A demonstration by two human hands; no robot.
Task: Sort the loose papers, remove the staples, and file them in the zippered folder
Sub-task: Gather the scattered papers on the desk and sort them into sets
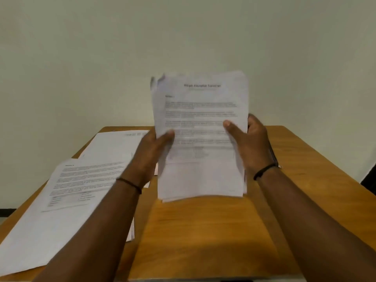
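sorting looks under way: left hand [154, 146] and right hand [249, 139] grip a paper stack [200, 176] upright; sorted sheets [67, 196] lie along the table [305, 159] left edge; staples and filing apparently remain.

Both hands hold a paper stack [200, 135] upright above wooden table [203, 231]: left hand [151, 152] pinches left edge, right hand [248, 139] grips right edge. Printed sheets [67, 192] lie flat at left.
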